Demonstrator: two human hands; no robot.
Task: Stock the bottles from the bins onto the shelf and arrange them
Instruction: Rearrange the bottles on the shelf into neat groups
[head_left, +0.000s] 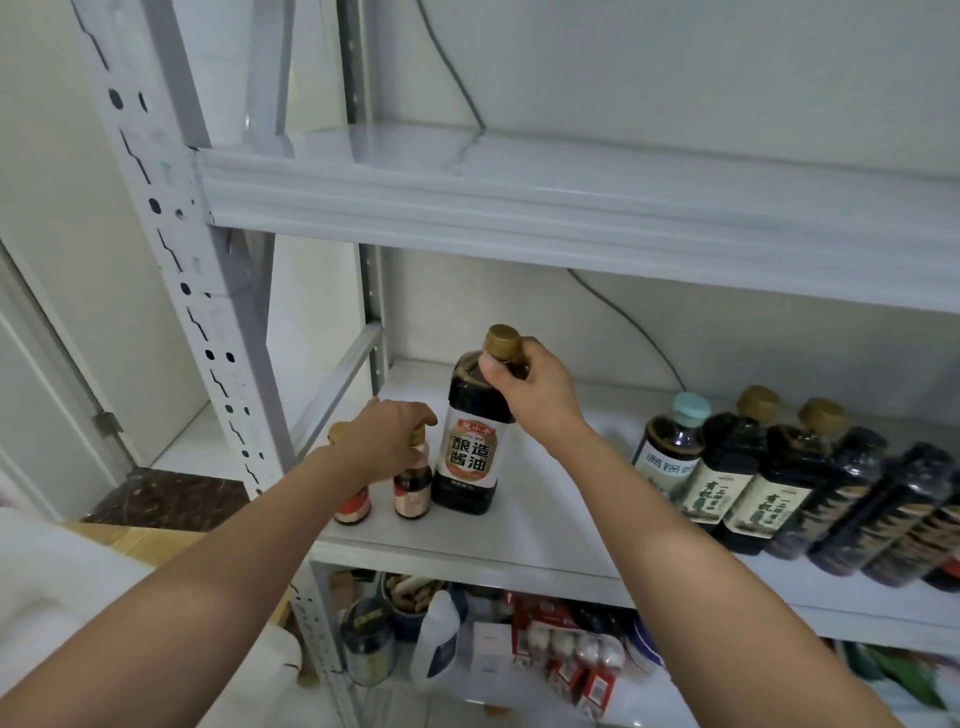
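A tall dark soy sauce bottle (470, 447) with a gold cap and white label stands on the middle shelf (545, 540). My right hand (524, 384) grips its neck just under the cap. Left of it stand two small bottles. My left hand (387, 439) curls over the top of the nearer small bottle (412, 493); the other small bottle (353, 506), with a red label, sits partly hidden behind my wrist. At the shelf's right end is a row of several dark bottles (779, 478), one with a pale green cap.
The upper shelf (571, 202) is bare and close above the bottle's cap. A perforated white upright (208, 322) stands on the left. The bottom shelf (644, 691) holds jars, a white pouch and red packets. A grey cable (634, 327) runs along the back wall.
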